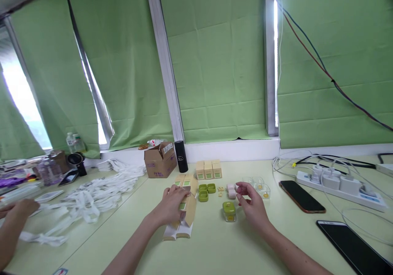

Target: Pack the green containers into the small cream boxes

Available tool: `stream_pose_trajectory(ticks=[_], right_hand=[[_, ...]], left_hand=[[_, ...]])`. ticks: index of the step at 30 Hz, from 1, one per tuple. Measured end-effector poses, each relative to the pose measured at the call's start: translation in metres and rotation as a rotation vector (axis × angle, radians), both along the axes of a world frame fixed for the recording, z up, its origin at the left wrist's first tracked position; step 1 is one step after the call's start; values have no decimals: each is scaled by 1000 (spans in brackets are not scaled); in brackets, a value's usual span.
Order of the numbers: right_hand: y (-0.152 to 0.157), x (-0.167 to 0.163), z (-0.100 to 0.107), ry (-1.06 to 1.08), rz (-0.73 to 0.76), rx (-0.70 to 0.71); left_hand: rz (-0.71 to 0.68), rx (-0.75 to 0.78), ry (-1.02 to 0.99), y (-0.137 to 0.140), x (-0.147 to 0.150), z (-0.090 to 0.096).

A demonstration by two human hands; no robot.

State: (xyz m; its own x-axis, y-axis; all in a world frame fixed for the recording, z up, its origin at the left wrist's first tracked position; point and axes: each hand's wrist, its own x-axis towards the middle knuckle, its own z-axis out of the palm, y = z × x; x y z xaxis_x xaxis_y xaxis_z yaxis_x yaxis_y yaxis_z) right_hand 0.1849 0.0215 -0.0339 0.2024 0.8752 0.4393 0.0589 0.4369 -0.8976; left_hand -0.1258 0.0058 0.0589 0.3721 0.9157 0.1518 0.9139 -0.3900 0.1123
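My left hand [172, 204] is closed over one of the flattened beige cartons [191, 209], which have green window labels. Its fingertips are partly hidden against the card. My right hand [250, 204] is curled, thumb and fingers close together, beside small pale pink pieces [231, 191]; whether something is pinched there is hidden. Just left of that hand stands a small clear box with a green lid [229, 210]. Open green square lids [203, 195] lie between my hands, near tiny yellowish pieces [220, 191]. Clear containers [263, 190] sit behind my right hand.
Upright beige cartons [208, 170] stand at the back, near a black cylinder [181, 156] and a brown cardboard box [160, 160]. White straps [92, 193] pile up at left, close to another person's hand [23, 207]. Phones [301, 196] and a power strip [340, 187] lie right.
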Motion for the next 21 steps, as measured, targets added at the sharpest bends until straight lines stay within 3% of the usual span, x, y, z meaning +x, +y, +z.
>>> stream_pose_trajectory(ticks=[11,15,21], right_hand=[[-9,-3,10,-67,-17,18],[-11,-3,11,-88,-24,65],[-22,-5,20,-227,-64,217]], left_hand=[[11,242,251,-21,16,-14],[47,328,251,-26,16,-24],[-17,689,154,-37,19,-30]])
